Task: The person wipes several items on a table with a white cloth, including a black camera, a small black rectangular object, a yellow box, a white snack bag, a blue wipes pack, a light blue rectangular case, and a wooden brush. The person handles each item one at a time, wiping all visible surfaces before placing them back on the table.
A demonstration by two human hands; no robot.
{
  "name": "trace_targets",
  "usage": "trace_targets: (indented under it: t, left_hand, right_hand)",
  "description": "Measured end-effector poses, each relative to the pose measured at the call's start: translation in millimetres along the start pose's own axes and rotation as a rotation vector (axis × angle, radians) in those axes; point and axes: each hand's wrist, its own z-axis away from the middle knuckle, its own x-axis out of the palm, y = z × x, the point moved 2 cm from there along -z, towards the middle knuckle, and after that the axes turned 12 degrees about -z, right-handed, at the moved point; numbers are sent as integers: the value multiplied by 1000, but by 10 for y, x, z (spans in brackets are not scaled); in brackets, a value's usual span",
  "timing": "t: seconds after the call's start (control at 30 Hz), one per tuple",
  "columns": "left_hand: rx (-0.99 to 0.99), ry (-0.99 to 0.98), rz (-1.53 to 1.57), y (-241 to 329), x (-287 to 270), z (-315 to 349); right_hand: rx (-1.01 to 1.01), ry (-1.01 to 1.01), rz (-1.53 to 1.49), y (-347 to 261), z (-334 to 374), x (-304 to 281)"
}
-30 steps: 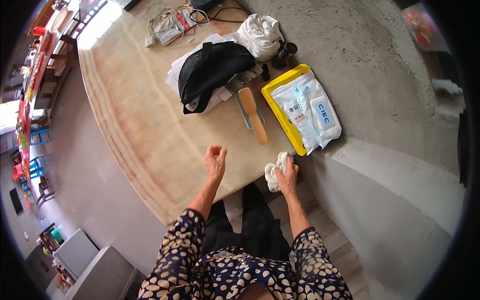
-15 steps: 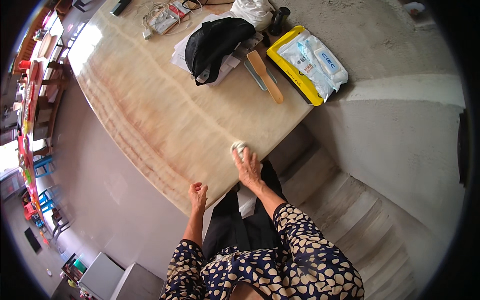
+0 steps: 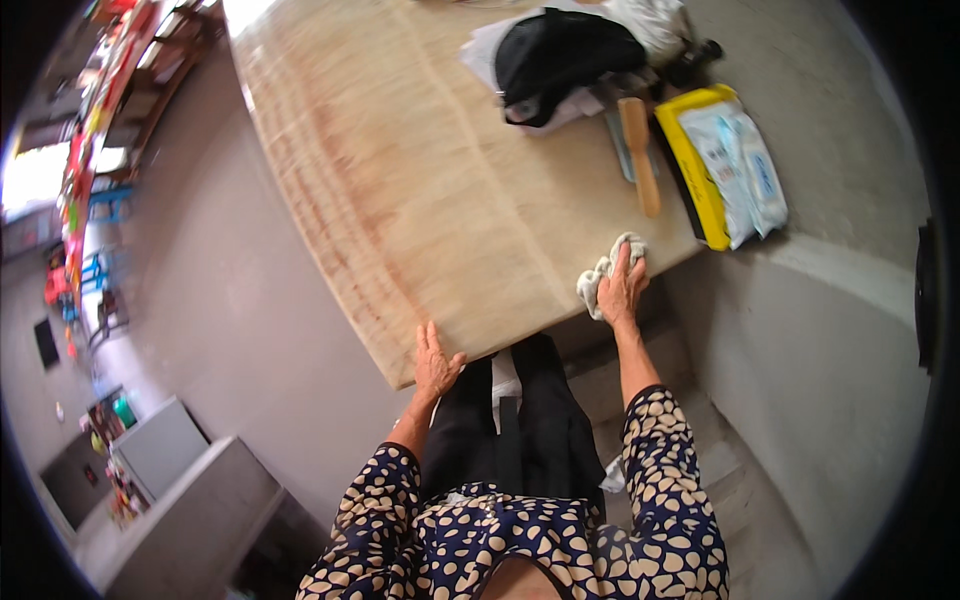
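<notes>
My right hand (image 3: 622,290) presses a crumpled pale cloth (image 3: 592,288) onto the tabletop by its near right edge. Part of the cloth sticks out beyond the fingers. At the table's near edge, my left hand (image 3: 436,362) lies flat on the surface, fingers stretched out and holding nothing. The table (image 3: 420,190) has a beige, marbled top with reddish streaks along its left side. Beyond the cloth lie a wooden comb-like stick (image 3: 638,160) and a yellow package (image 3: 700,170) with a white-and-blue wipes pack (image 3: 735,175) on it.
A black bag (image 3: 565,65) rests on papers at the back of the table, beside a white bundle (image 3: 650,28) and a dark bottle (image 3: 695,62). A grey wall (image 3: 800,320) stands to the right, with steps (image 3: 720,480) below. Blue stools (image 3: 108,205) stand far left.
My right hand has slid the cloth rightward along the near edge. My left hand, curled before, is now flat on the table. The view has shifted, moving the table's things rightward.
</notes>
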Motion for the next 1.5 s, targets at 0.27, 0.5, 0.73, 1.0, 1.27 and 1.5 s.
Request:
trace_targets:
  t: [0.27,0.5,0.73,1.0,1.27,1.5]
  left_hand:
    - [-161,210,218,-108,102,181]
    - [-501,331,472,-641,526,786]
    - [-751,265,689,-1242,870,1482]
    - [-760,251,991,-2074,1130,2059]
    - [-873,335,996,-3027,1228,2712]
    - [-1073,392,1188,-3367,1562,3146]
  right_hand:
    - [-241,-264,127,-1067,555,676]
    - [-532,-446,60,-1705,1112,1051]
    - [-993,-711,36,-2361,1854,1423]
    - [-1539,-988,225,-3234,2535,2018]
    - [-1670,-1228,658,-3311,2433,2139]
    - [-1645,-1437,1117,-3251,2064,2576]
